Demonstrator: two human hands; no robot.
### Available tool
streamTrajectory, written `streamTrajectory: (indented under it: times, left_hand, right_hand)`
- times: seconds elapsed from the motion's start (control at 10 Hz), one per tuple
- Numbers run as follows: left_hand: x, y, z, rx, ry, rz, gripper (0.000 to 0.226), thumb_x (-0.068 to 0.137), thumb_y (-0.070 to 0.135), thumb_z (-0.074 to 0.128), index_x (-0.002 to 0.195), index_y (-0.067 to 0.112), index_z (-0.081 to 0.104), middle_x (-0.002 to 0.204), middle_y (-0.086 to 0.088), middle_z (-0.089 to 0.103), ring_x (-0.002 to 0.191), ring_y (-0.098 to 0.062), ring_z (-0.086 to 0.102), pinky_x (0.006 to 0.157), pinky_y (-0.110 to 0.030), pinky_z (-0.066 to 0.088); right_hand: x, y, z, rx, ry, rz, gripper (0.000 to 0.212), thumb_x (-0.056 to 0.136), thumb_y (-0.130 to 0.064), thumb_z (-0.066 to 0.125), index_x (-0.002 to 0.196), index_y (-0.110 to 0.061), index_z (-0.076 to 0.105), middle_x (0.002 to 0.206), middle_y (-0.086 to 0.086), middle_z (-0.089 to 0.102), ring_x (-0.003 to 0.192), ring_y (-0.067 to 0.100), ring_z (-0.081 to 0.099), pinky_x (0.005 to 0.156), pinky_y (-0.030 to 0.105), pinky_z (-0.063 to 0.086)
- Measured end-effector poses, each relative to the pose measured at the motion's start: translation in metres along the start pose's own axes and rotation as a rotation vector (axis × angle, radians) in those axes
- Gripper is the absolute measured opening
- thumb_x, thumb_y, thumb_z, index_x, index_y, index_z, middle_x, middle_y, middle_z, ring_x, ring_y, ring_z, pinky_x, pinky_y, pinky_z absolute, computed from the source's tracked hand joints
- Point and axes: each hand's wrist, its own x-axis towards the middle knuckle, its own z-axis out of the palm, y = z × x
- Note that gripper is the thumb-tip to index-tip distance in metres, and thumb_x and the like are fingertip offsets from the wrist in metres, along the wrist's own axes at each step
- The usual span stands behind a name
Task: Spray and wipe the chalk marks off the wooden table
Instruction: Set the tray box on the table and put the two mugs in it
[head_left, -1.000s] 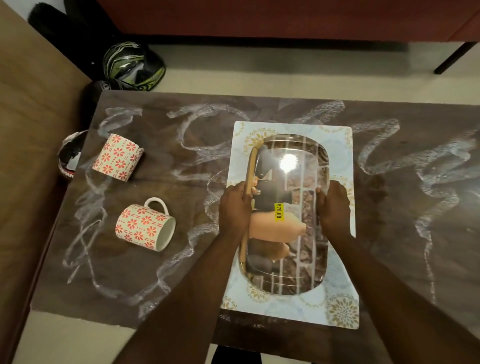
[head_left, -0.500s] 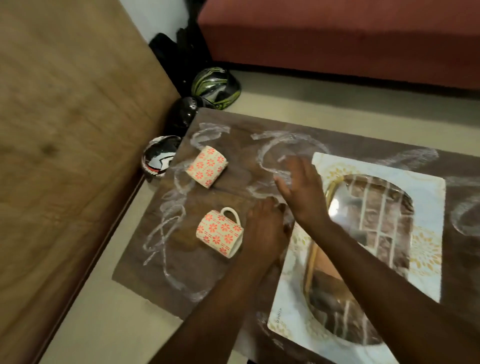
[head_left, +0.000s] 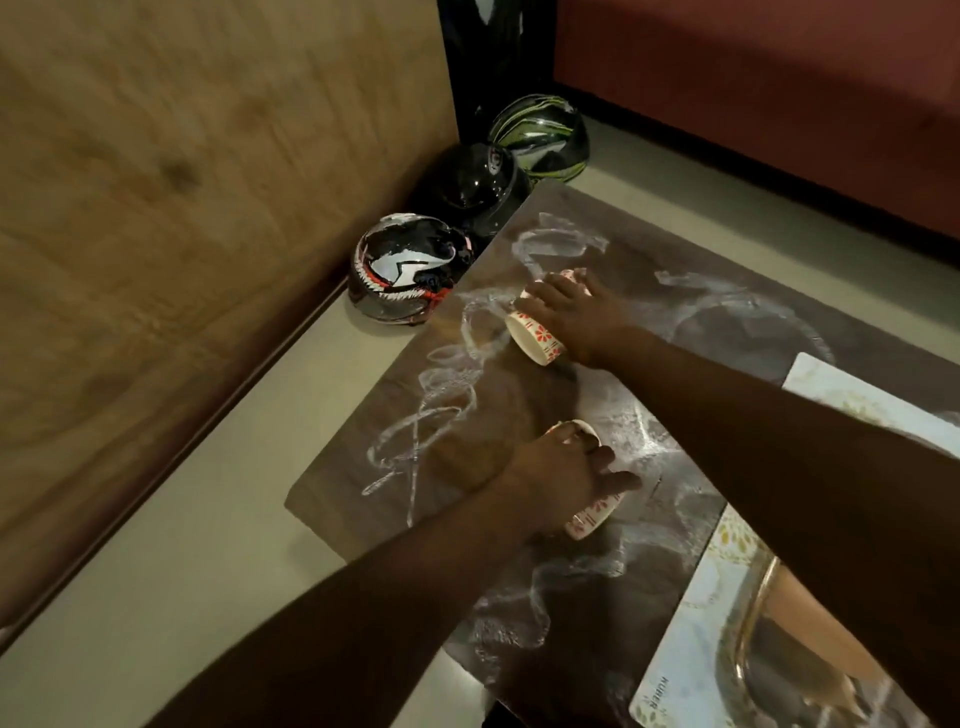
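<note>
Chalk marks (head_left: 441, 395) surround two hand-covered mugs (head_left: 535, 335).

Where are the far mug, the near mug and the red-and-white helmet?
far mug (head_left: 535, 339): head view, patterned side near rim.
near mug (head_left: 592, 517): head view, patterned side below hand.
red-and-white helmet (head_left: 405, 265): head view, top shell.

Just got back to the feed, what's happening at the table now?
The person is clearing the chalk-scribbled wooden table. The right hand is on the far red-flowered white mug, and the left hand covers the near matching mug. White chalk marks remain unwiped. No spray or cloth is in view.
</note>
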Motion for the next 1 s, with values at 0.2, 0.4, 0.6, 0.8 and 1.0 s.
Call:
streamTrajectory:
  times: [0.2,0.4,0.6,0.8,1.0]
  left_hand:
    - [-0.004,-0.013,0.0,0.201,0.015,0.139,0.087,0.07,0.04,0.08,0.145,0.013,0.043,0.14,-0.012,0.055,0.126,-0.032,0.052,0.111,-0.048,0.034]
    - [-0.017,-0.002,-0.014,-0.418,0.248,-0.001,0.099,0.067,0.036,0.086,0.15,0.017,0.035,0.15,-0.008,0.046,0.135,-0.026,0.043,0.114,-0.038,0.031]
    - [0.003,0.079,-0.02,-0.813,0.362,-0.053,0.089,0.058,0.038,0.091,0.131,0.03,0.041,0.126,0.006,0.056,0.109,-0.012,0.055,0.088,-0.031,0.051]
    - [0.056,0.192,0.0,-0.911,0.267,0.028,0.091,0.058,0.043,0.091,0.132,0.036,0.038,0.129,0.01,0.056,0.113,-0.011,0.056,0.089,-0.03,0.048]
    - [0.086,0.236,0.025,-0.798,0.28,0.019,0.092,0.063,0.044,0.088,0.137,0.033,0.035,0.134,0.004,0.052,0.115,-0.015,0.051,0.081,-0.027,0.044]
  right_hand:
    - [-0.001,-0.009,0.002,0.022,0.011,0.068,0.088,0.069,-0.034,0.078,0.143,-0.018,0.033,0.142,0.018,0.038,0.13,0.037,0.035,0.095,0.061,0.032]
    - [-0.064,0.018,0.002,0.088,0.04,0.231,0.092,0.075,-0.056,0.067,0.147,-0.022,0.021,0.144,0.021,0.029,0.13,0.039,0.026,0.101,0.058,0.025]
    - [-0.196,0.059,-0.001,0.023,-0.258,0.39,0.1,0.07,-0.062,0.067,0.146,-0.028,0.011,0.14,0.017,0.041,0.127,0.038,0.035,0.099,0.05,0.03]
    - [-0.317,0.073,0.018,-0.062,-0.529,0.46,0.08,0.076,-0.048,0.069,0.141,-0.031,0.025,0.129,0.008,0.054,0.118,0.034,0.043,0.095,0.045,0.032]
    - [-0.343,0.061,0.057,-0.198,-0.521,0.469,0.048,0.087,-0.051,0.054,0.129,-0.027,0.052,0.126,0.005,0.048,0.117,0.038,0.046,0.097,0.049,0.033]
